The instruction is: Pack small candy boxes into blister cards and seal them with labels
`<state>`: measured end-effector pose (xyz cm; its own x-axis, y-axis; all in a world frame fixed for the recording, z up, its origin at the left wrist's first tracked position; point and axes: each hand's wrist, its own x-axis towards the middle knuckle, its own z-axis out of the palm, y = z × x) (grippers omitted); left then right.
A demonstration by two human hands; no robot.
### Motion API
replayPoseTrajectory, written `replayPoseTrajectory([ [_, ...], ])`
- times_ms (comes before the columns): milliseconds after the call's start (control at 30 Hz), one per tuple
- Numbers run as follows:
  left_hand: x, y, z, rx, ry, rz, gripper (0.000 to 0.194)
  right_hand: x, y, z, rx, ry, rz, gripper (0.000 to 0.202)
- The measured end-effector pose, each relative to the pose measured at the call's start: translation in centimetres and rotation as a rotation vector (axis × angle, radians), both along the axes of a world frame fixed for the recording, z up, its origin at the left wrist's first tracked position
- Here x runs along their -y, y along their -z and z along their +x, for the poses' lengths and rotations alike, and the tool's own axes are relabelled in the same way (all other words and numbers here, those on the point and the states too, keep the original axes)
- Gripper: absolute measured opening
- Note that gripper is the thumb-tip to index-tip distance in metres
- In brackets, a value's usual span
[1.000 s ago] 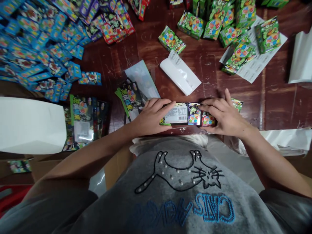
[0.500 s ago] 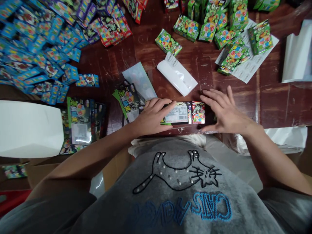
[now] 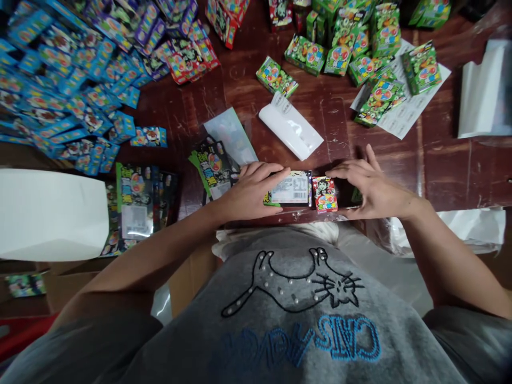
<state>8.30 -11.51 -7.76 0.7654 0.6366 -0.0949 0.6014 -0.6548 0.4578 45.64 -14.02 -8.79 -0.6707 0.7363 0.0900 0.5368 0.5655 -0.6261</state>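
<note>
My left hand (image 3: 258, 189) grips a black packet (image 3: 290, 188) with a white barcode label, its thumb along the near side and its fingers along the far side. A purple edge shows at the packet's right end. Just right of it, a small red candy box (image 3: 326, 194) lies slightly turned. My right hand (image 3: 366, 186) holds that box at its right corners between fingertips and thumb. Part of a green box (image 3: 356, 195) shows in the shadow under my right palm. My left hand hides the packet's left part.
Blue boxes (image 3: 60, 90) are heaped at left, red boxes (image 3: 190, 56) at the back, green boxes (image 3: 342, 45) at back right. A folded white sheet (image 3: 291, 125) lies ahead. Black-and-green pouches (image 3: 136, 197) sit at left beside a white panel (image 3: 52, 213).
My right fingers have closed in on the red box, which has turned slightly and moved a little nearer to me. My left hand stays on the black packet.
</note>
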Motion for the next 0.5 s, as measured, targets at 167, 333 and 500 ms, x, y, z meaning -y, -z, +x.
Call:
replayPoseTrajectory([
  [167, 0.8, -0.6, 0.6, 0.046, 0.001, -0.023, 0.091, -0.4, 0.0, -0.8, 0.004, 0.010, 0.011, 0.091],
  [333, 1.2, -0.6, 1.0, 0.053, -0.009, 0.020, 0.089, -0.4, 0.2, -1.5, -0.016, -0.011, 0.056, 0.091],
  [500, 0.9, -0.9, 0.5, 0.045, 0.010, -0.012, 0.088, -0.3, -0.2, -0.8, -0.012, 0.030, 0.048, 0.089],
])
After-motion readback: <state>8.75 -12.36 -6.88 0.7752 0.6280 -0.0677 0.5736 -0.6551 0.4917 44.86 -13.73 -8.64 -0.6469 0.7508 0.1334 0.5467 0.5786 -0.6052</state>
